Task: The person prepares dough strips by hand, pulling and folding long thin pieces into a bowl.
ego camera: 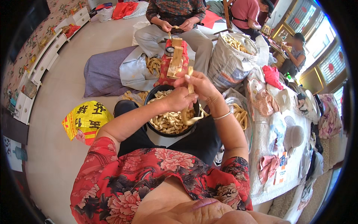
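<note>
Pale yellow strip (190, 87) material is gripped between my two hands above a black round bowl (197, 112). My left hand (179, 98) is closed on its lower part, with fingers curled. My right hand (202, 85), with a bangle on its wrist, pinches the upper part, thumb up. A loose, blurred length (193, 119) hangs below the hands, over the bowl's right side. Many short, folded pale pieces (169, 123) fill the bowl, which sits between the person's knees. The exact material of the strips cannot be told.
A red cloth-covered stand (165, 74) with wooden blocks (177, 56) lies beyond the bowl. Across it a seated person (176, 12) handles a strip. A large woven sack (226, 67) of pale pieces stands at right, a yellow bag (91, 119) at left. Other people sit farther back right.
</note>
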{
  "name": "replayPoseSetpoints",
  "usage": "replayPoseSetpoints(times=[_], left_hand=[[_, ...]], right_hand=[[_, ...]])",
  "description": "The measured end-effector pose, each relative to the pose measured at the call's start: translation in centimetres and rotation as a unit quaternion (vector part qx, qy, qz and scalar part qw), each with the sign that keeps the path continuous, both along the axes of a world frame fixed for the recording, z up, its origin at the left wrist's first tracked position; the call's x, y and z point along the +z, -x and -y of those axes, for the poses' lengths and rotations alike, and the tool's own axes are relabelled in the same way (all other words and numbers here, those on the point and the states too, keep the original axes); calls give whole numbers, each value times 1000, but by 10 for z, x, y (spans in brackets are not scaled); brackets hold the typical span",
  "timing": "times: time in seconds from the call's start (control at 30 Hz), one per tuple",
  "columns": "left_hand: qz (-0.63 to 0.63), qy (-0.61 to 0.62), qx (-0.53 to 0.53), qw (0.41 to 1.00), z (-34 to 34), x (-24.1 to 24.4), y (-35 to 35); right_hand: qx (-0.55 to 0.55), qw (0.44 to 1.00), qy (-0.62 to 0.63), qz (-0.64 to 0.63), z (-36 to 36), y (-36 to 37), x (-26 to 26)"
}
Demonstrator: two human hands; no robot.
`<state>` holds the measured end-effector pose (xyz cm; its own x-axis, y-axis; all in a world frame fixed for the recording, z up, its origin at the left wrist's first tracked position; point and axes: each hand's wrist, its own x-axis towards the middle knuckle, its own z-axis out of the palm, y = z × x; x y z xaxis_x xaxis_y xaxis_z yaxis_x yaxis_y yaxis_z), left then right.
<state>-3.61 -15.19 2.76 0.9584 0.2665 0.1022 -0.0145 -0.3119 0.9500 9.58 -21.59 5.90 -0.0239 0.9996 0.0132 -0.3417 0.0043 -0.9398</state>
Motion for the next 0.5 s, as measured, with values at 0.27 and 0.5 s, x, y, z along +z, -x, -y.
replayPoseSetpoints(times=[0.27,0.5], left_hand=[[-105,-121,-74,984,-19,-16,-34],[223,73,31,972,-56,-12,-44]], right_hand=[[-293,939,-159,-82,-14,-36,50],[-335,917,-121,177,-22,-33,46]])
